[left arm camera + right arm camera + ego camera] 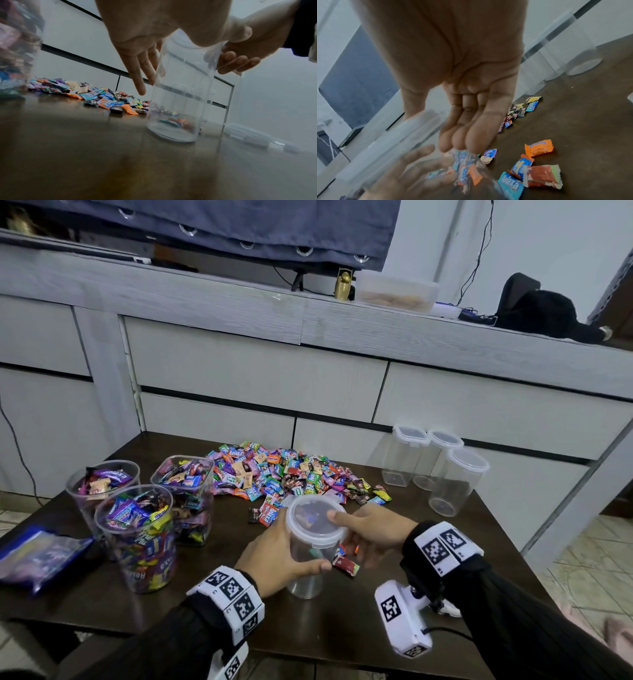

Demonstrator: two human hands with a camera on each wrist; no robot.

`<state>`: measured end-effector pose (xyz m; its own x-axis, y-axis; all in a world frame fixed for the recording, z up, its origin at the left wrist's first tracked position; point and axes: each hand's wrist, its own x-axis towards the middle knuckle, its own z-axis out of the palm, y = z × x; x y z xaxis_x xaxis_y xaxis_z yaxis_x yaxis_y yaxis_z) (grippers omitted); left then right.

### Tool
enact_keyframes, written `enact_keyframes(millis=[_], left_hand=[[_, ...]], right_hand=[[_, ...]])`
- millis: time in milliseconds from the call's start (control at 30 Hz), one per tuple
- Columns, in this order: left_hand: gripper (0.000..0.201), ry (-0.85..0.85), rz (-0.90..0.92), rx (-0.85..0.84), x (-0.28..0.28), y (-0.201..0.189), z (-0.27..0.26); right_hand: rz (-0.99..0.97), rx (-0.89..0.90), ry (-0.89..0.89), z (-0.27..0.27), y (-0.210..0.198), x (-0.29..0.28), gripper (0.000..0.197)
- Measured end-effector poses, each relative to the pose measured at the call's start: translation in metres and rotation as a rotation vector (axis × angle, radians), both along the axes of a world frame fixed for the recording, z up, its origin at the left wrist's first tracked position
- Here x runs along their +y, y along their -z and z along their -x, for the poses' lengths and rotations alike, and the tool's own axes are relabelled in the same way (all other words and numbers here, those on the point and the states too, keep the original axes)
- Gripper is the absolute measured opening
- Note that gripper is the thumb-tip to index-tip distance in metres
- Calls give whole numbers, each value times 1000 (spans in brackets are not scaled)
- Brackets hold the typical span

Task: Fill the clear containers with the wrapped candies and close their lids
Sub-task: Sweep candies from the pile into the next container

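A clear round container (308,556) stands upright on the dark table (342,621), with its translucent lid (317,518) on top. My left hand (277,549) grips its body, thumb across the front. My right hand (373,532) pinches the lid's rim, thumb on top and fingers below. In the left wrist view the container (178,102) looks almost empty; candies show through its wall. A big pile of wrapped candies (291,470) lies behind it. Three open containers full of candies (140,539) stand at the left.
Three empty lidded containers (459,481) stand at the back right of the table. A blue candy bag (37,556) lies at the left edge. Loose candies (346,565) lie beside the held container. A grey drawer cabinet (260,371) rises behind the table.
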<state>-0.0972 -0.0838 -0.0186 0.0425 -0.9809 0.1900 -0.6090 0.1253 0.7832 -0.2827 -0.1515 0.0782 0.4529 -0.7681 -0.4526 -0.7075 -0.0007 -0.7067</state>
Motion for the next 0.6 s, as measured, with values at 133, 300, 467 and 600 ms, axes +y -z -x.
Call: enact_keyframes(millis=[133, 300, 467, 600], left_hand=[[93, 43, 23, 105, -3, -8, -8], [99, 160, -6, 300, -7, -6, -6], [75, 252, -30, 370, -6, -9, 0], [71, 261, -44, 401, -6, -10, 0]], right_hand=[[-35, -51, -56, 3, -2, -5, 50], [-5, -67, -91, -1, 5, -5, 49], [21, -87, -116, 0, 11, -11, 52], [19, -180, -118, 1, 19, -10, 59]])
